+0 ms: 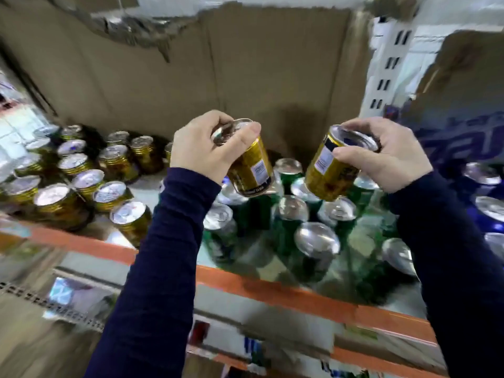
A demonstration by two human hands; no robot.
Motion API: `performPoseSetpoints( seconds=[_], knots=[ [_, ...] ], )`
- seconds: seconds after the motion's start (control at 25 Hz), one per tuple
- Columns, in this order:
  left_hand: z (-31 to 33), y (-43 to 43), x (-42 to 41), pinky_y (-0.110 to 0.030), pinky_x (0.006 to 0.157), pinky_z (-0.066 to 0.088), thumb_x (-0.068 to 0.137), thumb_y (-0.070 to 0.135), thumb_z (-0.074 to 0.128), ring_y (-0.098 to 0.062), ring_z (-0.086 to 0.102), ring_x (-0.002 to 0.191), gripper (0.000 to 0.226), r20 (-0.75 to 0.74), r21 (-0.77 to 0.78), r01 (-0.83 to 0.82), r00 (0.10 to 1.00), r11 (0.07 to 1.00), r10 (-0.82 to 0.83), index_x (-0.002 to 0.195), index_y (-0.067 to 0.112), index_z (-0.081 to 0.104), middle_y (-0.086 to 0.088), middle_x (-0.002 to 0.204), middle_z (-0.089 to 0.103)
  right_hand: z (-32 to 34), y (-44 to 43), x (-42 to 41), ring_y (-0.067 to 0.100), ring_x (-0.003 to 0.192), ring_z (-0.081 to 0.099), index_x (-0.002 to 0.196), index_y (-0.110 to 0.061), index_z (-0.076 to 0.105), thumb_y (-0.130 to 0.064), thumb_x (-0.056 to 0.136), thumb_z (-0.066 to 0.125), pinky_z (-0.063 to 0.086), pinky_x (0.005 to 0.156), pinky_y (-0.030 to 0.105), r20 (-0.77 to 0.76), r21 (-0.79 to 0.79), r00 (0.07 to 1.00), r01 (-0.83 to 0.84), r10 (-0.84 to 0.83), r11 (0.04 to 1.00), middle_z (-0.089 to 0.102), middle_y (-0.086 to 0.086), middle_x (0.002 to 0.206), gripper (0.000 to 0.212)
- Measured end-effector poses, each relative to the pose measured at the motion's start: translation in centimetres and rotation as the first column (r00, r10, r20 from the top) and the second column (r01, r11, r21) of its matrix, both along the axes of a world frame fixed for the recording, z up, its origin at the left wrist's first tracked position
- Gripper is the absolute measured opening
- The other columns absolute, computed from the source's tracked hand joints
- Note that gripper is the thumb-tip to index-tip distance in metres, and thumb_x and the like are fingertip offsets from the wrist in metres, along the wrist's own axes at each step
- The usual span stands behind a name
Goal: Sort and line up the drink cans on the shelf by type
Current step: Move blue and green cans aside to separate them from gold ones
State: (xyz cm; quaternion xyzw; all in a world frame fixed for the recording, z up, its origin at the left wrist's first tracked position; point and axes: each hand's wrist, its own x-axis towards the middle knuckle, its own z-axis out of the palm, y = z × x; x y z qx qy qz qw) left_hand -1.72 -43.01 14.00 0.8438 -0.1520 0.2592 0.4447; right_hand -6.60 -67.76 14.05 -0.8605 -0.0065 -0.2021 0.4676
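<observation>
My left hand (203, 147) grips a gold can (252, 170) by its top rim, held tilted above the shelf. My right hand (387, 154) grips a second gold can (328, 174) the same way, also tilted. Both cans hang over a cluster of green cans (290, 214) in the middle of the shelf. Several gold cans (81, 175) stand grouped on the shelf's left side. Blue cans (488, 192) stand at the right edge, partly hidden by my right sleeve.
A brown cardboard sheet (191, 66) backs the shelf. The orange shelf beam (272, 285) runs along the front edge. A white slotted upright (387, 64) stands at the back right. Lower shelves hold blurred packages.
</observation>
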Motion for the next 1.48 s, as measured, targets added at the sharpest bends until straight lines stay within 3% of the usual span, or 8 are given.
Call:
performPoseSetpoints(
  seconds=[0.28, 0.48, 0.6, 0.76, 0.88, 1.0, 1.28, 1.48],
  knots=[
    [0.0, 15.6, 4.9, -0.027, 0.068, 0.047, 0.071, 0.064, 0.057, -0.013, 0.059, 0.076, 0.051, 0.009, 0.055, -0.142, 0.99, 0.988, 0.142, 0.086, 0.016, 0.066, 0.002, 0.078, 0.064, 0.6, 15.4, 8.7, 0.016, 0.097, 0.062, 0.106, -0.019, 0.058, -0.055, 0.051, 0.071, 0.05, 0.091, 0.038, -0.033, -0.069, 0.993, -0.115, 0.113, 0.991, 0.066, 0.0, 0.105, 0.067],
    [-0.5, 22.9, 5.4, -0.031, 0.073, 0.048, 0.071, 0.064, 0.055, -0.017, 0.059, 0.081, 0.054, 0.009, 0.065, -0.288, 0.958, 0.955, 0.288, 0.092, 0.016, 0.067, 0.002, 0.083, 0.063, 0.3, 24.5, 14.9, 0.012, 0.101, 0.058, 0.114, -0.019, 0.058, -0.041, 0.064, 0.079, 0.043, 0.085, 0.021, -0.109, -0.193, 0.972, -0.226, 0.208, 0.955, 0.062, -0.004, 0.111, 0.059],
    [-1.2, 25.9, 4.8, -0.028, 0.068, 0.045, 0.071, 0.064, 0.055, -0.015, 0.056, 0.077, 0.053, -0.02, 0.066, -0.319, 0.947, 0.946, 0.321, 0.091, 0.016, 0.066, 0.002, 0.081, 0.062, -1.4, 29.7, 17.3, 0.013, 0.104, 0.055, 0.125, -0.014, 0.053, -0.044, 0.065, 0.079, 0.041, 0.081, 0.02, -0.287, -0.345, 0.921, -0.355, 0.262, 0.869, 0.059, 0.0, 0.123, 0.072],
    [-2.8, 28.2, 3.7, -0.025, 0.064, 0.039, 0.067, 0.069, 0.052, -0.016, 0.055, 0.075, 0.058, -0.07, 0.161, -0.314, 0.942, 0.936, 0.328, 0.09, 0.017, 0.066, 0.001, 0.079, 0.06, -6.1, 33.3, 18.9, 0.024, 0.12, 0.051, 0.135, -0.011, 0.043, -0.045, 0.069, 0.076, 0.042, 0.097, 0.029, -0.499, -0.499, 0.837, -0.489, 0.224, 0.716, 0.051, 0.007, 0.136, 0.081],
    [-4.8, 29.1, 3.6, -0.026, 0.062, 0.037, 0.064, 0.073, 0.051, -0.018, 0.055, 0.078, 0.066, -0.134, 0.316, -0.275, 0.935, 0.908, 0.33, 0.092, 0.015, 0.065, -0.001, 0.083, 0.061, -6.0, 33.7, 19.0, 0.027, 0.121, 0.05, 0.136, -0.008, 0.042, -0.045, 0.076, 0.07, 0.042, 0.099, 0.032, -0.529, -0.524, 0.821, -0.516, 0.216, 0.677, 0.05, 0.011, 0.137, 0.076],
    [-6.9, 29.0, 4.1, -0.03, 0.068, 0.039, 0.067, 0.073, 0.056, -0.023, 0.056, 0.086, 0.072, -0.153, 0.455, -0.272, 0.914, 0.848, 0.376, 0.104, 0.011, 0.064, -0.008, 0.095, 0.065, -3.4, 31.9, 18.1, 0.024, 0.12, 0.052, 0.136, -0.012, 0.043, -0.045, 0.08, 0.065, 0.043, 0.098, 0.03, -0.465, -0.45, 0.858, -0.442, 0.218, 0.776, 0.054, 0.009, 0.134, 0.069],
    [-9.9, 27.3, 3.6, -0.039, 0.093, 0.041, 0.073, 0.047, 0.071, -0.033, 0.045, 0.112, 0.067, -0.201, 0.425, -0.347, 0.864, 0.836, 0.461, 0.118, 0.0, 0.059, -0.02, 0.116, 0.051, -1.3, 22.9, 12.9, 0.013, 0.101, 0.058, 0.12, -0.021, 0.059, -0.036, 0.082, 0.066, 0.041, 0.086, 0.025, -0.283, -0.333, 0.953, -0.199, 0.104, 0.922, 0.065, -0.001, 0.111, 0.041],
    [-9.6, 25.7, 3.8, -0.049, 0.087, 0.037, 0.082, 0.05, 0.06, -0.041, 0.04, 0.111, 0.052, -0.055, 0.509, -0.472, 0.817, 0.72, 0.574, 0.111, 0.007, 0.066, -0.019, 0.115, 0.052, -1.9, 18.7, 9.4, 0.012, 0.092, 0.064, 0.106, -0.019, 0.068, -0.025, 0.079, 0.069, 0.049, 0.091, 0.028, -0.209, -0.237, 0.978, -0.055, 0.004, 0.97, 0.07, -0.001, 0.099, 0.028]
  ],
)
